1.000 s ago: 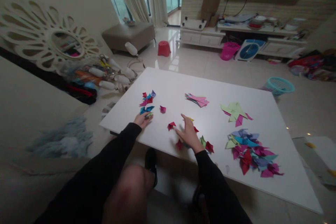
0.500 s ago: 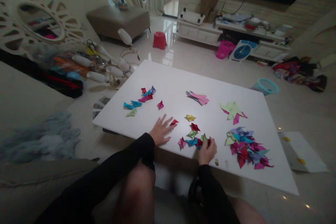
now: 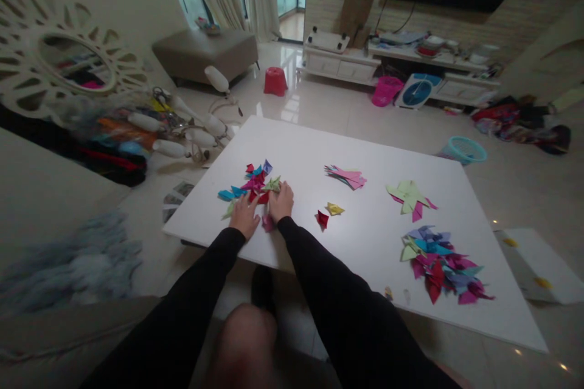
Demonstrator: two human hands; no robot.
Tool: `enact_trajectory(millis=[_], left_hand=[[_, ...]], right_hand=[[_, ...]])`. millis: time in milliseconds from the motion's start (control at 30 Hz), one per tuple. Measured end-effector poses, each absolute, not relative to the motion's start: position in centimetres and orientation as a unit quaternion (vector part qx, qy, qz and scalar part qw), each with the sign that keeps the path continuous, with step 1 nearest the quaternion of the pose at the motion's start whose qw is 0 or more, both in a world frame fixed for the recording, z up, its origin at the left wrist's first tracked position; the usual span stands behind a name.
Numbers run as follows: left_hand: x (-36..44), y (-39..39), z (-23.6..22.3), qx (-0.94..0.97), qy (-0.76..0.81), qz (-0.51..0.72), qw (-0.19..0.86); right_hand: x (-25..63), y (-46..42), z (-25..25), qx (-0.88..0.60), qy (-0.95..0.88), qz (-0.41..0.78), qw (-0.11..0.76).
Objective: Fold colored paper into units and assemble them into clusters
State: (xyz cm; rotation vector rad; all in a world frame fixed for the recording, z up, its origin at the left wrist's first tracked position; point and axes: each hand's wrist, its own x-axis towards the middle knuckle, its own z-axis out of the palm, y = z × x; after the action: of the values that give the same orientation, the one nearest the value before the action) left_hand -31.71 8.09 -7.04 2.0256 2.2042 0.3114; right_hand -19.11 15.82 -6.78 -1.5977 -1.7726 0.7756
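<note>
Small folded-paper boats in several colours are bunched at the left of the white table (image 3: 301,140). My left hand (image 3: 245,216) lies over the near side of the bunch with its fingers stretched out, touching a red paper boat (image 3: 261,198). Against the right side of the bunch, my right hand (image 3: 281,200) is curled, close by a light green paper boat (image 3: 272,184); its fingertips are partly hidden. A pink paper boat (image 3: 267,223) sits between the two hands. To the right lie a yellow paper boat (image 3: 334,209) and another red one (image 3: 322,219).
A stack of pink paper pieces (image 3: 345,177) lies mid-table. Farther right are light green paper pieces (image 3: 409,196) and a heap of multicoloured folded paper (image 3: 444,264). A turquoise basket (image 3: 465,150) and a red stool (image 3: 275,81) stand on the floor beyond.
My right hand has swept left across the table, bringing several paper boats to the left bunch. My left hand has also moved left. The yellow boat stays behind.
</note>
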Motion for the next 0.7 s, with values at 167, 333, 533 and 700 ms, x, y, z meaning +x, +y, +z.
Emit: enact_trajectory(millis=[167,333,533,700], left_hand=[[-30.6,8.1,-3.8,0.689,0.7,0.179,0.059],[-28.9,6.8,-2.1,0.685,0.655,0.259,0.188],[-21.0,4.7,3.4,0.685,0.609,0.227,0.329],[-14.9,6.6,4.0,0.595,0.572,0.276,0.492]], right_hand=[[-12.7,22.7,-3.8,-0.55,-0.784,0.149,0.247],[-0.5,30.4,-3.0,-0.608,-0.79,0.074,0.011],[4.4,33.2,-3.3,-0.63,-0.766,0.106,-0.066],[1.3,33.3,-1.2,-0.593,-0.781,0.172,-0.093]])
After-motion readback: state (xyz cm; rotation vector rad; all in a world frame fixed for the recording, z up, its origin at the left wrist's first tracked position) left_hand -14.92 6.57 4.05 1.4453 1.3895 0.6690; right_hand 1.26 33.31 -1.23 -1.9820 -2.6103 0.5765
